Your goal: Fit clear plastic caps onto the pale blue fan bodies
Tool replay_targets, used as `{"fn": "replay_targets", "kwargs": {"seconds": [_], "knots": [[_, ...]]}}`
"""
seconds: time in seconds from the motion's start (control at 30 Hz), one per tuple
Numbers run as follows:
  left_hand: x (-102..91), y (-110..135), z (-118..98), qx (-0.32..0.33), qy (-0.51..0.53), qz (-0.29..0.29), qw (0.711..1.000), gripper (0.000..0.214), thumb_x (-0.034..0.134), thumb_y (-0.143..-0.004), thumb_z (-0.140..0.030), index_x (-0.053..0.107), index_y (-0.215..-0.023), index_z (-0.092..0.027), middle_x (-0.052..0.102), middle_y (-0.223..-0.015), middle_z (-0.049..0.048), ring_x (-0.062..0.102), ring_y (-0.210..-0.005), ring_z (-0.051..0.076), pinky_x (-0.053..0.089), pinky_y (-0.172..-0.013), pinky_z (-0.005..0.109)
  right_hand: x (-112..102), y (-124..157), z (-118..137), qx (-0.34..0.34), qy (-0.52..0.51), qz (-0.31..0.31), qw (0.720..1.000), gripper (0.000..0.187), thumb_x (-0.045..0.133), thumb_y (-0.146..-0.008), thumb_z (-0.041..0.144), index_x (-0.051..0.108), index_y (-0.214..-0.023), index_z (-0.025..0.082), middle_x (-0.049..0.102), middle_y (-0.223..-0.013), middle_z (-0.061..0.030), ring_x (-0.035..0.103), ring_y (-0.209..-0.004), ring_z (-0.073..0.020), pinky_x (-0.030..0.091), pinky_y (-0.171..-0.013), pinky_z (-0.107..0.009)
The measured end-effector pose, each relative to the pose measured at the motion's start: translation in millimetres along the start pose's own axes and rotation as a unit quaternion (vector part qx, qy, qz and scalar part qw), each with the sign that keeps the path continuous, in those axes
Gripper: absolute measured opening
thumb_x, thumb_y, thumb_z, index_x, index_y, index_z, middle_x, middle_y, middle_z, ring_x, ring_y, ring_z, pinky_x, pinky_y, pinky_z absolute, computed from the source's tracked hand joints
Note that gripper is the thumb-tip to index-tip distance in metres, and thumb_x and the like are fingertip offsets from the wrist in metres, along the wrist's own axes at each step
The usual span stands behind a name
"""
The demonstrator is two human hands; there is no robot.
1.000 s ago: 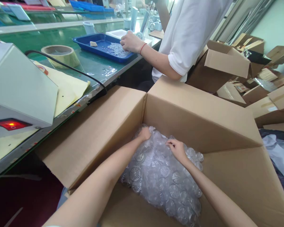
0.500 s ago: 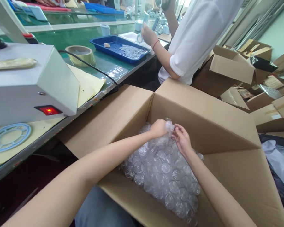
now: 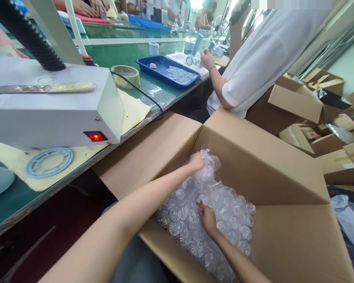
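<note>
A large open cardboard box [image 3: 253, 165] stands in front of me. Inside lies a clear plastic bag of small round transparent parts [image 3: 224, 214]. My left hand [image 3: 197, 161] is closed on the gathered neck of the bag near the box's far corner, lifting it a little. My right hand [image 3: 207, 216] rests lower down on the bag, fingers pressed into the plastic among the parts.
A white machine [image 3: 53, 114] with a lit red switch sits on the green bench at left, a pale blue ring [image 3: 49, 162] in front of it. Beyond lie a tape roll [image 3: 126, 74] and a blue tray [image 3: 168, 72]. A person in white [image 3: 262, 59] works there. Cardboard boxes [image 3: 312, 114] are piled right.
My left hand has kept its hold on the bag's neck and raised it. My right hand has let go of the neck and dropped down onto the bag. The view has shifted right.
</note>
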State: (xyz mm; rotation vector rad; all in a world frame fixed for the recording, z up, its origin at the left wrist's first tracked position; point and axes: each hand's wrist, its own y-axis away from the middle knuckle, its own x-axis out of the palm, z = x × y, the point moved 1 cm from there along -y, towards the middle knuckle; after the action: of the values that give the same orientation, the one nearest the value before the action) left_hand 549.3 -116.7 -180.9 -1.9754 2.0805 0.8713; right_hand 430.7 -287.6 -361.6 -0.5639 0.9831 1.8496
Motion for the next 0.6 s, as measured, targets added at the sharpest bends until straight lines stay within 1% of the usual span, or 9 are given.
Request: {"fn": "replay_targets", "kwargs": {"seconds": [0.1, 0.17, 0.27, 0.33, 0.37, 0.43, 0.5, 0.6], "knots": [[5.3, -3, 2, -0.049, 0.088, 0.031, 0.994, 0.031, 0.059, -0.094, -0.034, 0.061, -0.117, -0.013, 0.064, -0.117, 0.0085, 0.064, -0.102, 0.023, 0.056, -0.086, 0.042, -4, -9, -1, 0.001, 0.009, -0.028, 1.0, 0.017, 0.061, -0.096, 0.028, 0.067, -0.106, 0.015, 0.067, -0.113, -0.0076, 0.065, -0.104, -0.0215, 0.052, -0.094, -0.044], [11.4, -5, 3, -0.071, 0.143, 0.057, 0.986, 0.031, 0.058, -0.094, -0.034, 0.06, -0.117, -0.013, 0.064, -0.115, 0.0084, 0.065, -0.098, 0.021, 0.057, -0.083, 0.04, -8, -16, 1, -0.005, -0.001, -0.053, 0.999, 0.017, 0.061, -0.096, 0.03, 0.067, -0.1, 0.014, 0.068, -0.106, -0.0066, 0.065, -0.1, -0.0206, 0.053, -0.091, -0.043], [18.4, -7, 5, -0.092, 0.204, 0.078, 0.972, 0.031, 0.058, -0.094, -0.033, 0.06, -0.118, -0.013, 0.064, -0.114, 0.0087, 0.065, -0.096, 0.02, 0.058, -0.082, 0.039, -18, -27, 8, -0.027, -0.048, -0.092, 0.994, 0.018, 0.061, -0.096, 0.031, 0.065, -0.099, 0.013, 0.068, -0.1, -0.0052, 0.066, -0.091, -0.019, 0.055, -0.084, -0.039], [21.2, -8, 8, -0.1, 0.234, 0.078, 0.964, 0.031, 0.058, -0.094, -0.033, 0.059, -0.118, -0.013, 0.064, -0.114, 0.0087, 0.065, -0.096, 0.02, 0.058, -0.081, 0.038, -31, -33, 13, -0.046, -0.09, -0.122, 0.987, 0.02, 0.061, -0.096, 0.032, 0.065, -0.101, 0.013, 0.067, -0.099, -0.0049, 0.066, -0.087, -0.018, 0.056, -0.08, -0.037], [22.2, -9, 9, -0.103, 0.247, 0.076, 0.961, 0.031, 0.058, -0.094, -0.033, 0.059, -0.118, -0.013, 0.064, -0.113, 0.0086, 0.065, -0.095, 0.02, 0.058, -0.08, 0.038, -41, -36, 15, -0.055, -0.111, -0.139, 0.982, 0.02, 0.061, -0.096, 0.033, 0.065, -0.102, 0.013, 0.067, -0.1, -0.0049, 0.066, -0.087, -0.0178, 0.056, -0.08, -0.037], [23.9, -11, 10, -0.105, 0.269, 0.071, 0.955, 0.03, 0.058, -0.094, -0.033, 0.06, -0.117, -0.013, 0.064, -0.113, 0.0085, 0.065, -0.095, 0.019, 0.058, -0.08, 0.038, -70, -41, 16, -0.073, -0.149, -0.175, 0.97, 0.023, 0.06, -0.096, 0.034, 0.064, -0.104, 0.013, 0.067, -0.1, -0.0052, 0.066, -0.086, -0.0178, 0.056, -0.079, -0.036], [24.7, -13, 11, -0.099, 0.288, 0.069, 0.95, 0.03, 0.058, -0.094, -0.033, 0.06, -0.117, -0.013, 0.064, -0.113, 0.0083, 0.065, -0.095, 0.02, 0.058, -0.08, 0.038, -107, -45, 16, -0.089, -0.182, -0.212, 0.956, 0.026, 0.058, -0.097, 0.037, 0.063, -0.107, 0.013, 0.066, -0.1, -0.0056, 0.066, -0.085, -0.0177, 0.056, -0.076, -0.036], [23.4, -12, 9, -0.081, 0.308, 0.067, 0.946, 0.028, 0.059, -0.094, -0.033, 0.061, -0.114, -0.013, 0.065, -0.11, 0.0075, 0.066, -0.093, 0.019, 0.058, -0.079, 0.037, -163, -45, 22, -0.123, -0.21, -0.253, 0.936, 0.033, 0.05, -0.101, 0.042, 0.058, -0.116, 0.014, 0.065, -0.102, -0.0068, 0.066, -0.083, -0.0175, 0.057, -0.074, -0.035]]}}
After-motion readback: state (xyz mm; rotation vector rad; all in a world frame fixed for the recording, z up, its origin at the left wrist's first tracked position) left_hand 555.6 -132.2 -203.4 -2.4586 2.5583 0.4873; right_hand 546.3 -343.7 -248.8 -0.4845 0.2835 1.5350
